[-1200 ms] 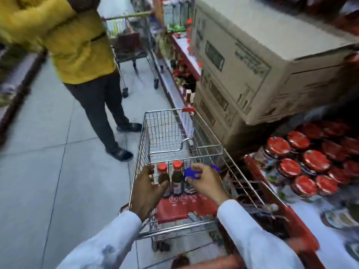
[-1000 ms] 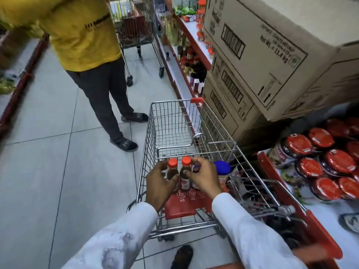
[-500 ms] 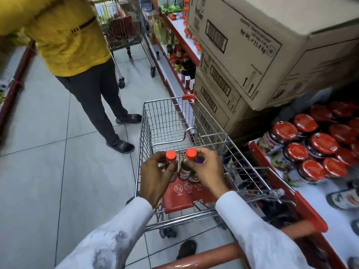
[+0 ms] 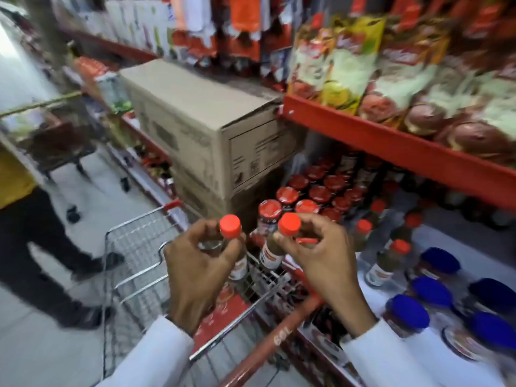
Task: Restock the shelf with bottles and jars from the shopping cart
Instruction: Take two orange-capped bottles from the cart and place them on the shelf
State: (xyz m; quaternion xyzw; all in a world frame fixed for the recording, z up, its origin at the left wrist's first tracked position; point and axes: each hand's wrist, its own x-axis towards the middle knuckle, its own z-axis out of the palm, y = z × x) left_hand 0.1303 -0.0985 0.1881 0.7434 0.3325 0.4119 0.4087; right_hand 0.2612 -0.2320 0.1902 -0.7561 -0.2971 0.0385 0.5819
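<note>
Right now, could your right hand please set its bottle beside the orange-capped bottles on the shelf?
Probably yes: the right hand holds its bottle above the cart edge, with open shelf beside the orange-capped bottles.

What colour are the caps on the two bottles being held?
Orange-red, both the left bottle's cap and the right bottle's cap; head view.

A white lower shelf (image 4: pixel 474 263) with a red front edge runs from 12 o'clock down to 4 o'clock. On it, red-lidded jars (image 4: pixel 307 191) crowd the far end at 12 o'clock, orange-capped bottles (image 4: pixel 388 261) stand at 2 o'clock, and blue-lidded jars (image 4: pixel 430 291) sit nearest at 4 o'clock. Above, a red upper shelf (image 4: pixel 391 143) carries blurred food pouches (image 4: pixel 349 65)
</note>
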